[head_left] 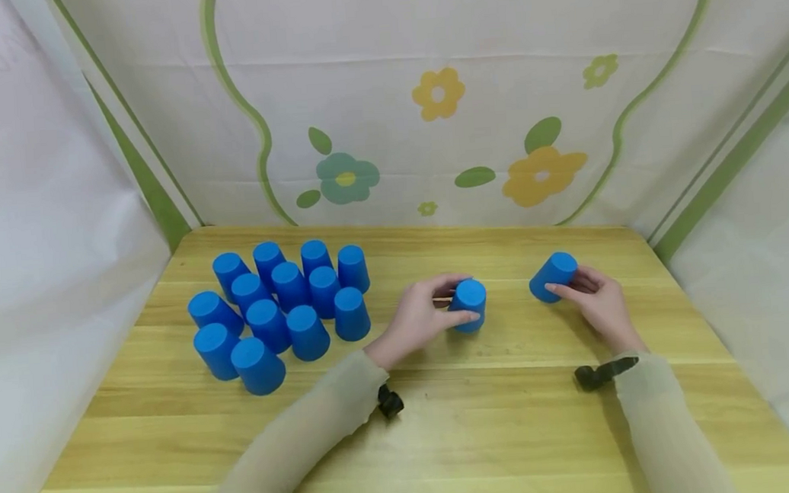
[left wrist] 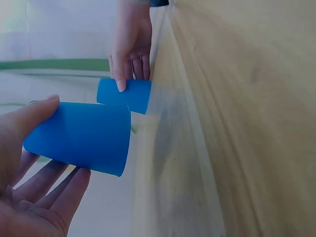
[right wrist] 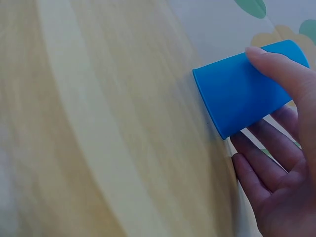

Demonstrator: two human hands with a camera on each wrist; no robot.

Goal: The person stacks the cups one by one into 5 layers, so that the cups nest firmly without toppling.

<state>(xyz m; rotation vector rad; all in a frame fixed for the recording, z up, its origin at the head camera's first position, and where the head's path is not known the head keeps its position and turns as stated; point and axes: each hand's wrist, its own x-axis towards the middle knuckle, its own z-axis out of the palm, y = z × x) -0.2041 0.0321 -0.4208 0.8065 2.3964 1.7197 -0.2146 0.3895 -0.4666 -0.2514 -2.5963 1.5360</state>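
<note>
My left hand (head_left: 421,311) grips a blue cup (head_left: 469,304), turned bottom up, between thumb and fingers. In the left wrist view that cup (left wrist: 81,136) has its wide rim toward the wooden table, with a gap showing below it. Farther right, my right hand (head_left: 599,305) pinches a second upside-down blue cup (head_left: 553,277) from its right side. The right wrist view shows this cup (right wrist: 249,89) with the thumb on one side and the fingers on the other, its rim facing the tabletop. Several more blue cups (head_left: 267,326) stand upside down in a cluster left of my left hand.
The wooden table (head_left: 476,432) has a white floral curtain (head_left: 368,65) along its back edge. White cloth (head_left: 44,248) also hangs at the left and right sides. Dark wrist-camera mounts (head_left: 390,402) sit on both wrists.
</note>
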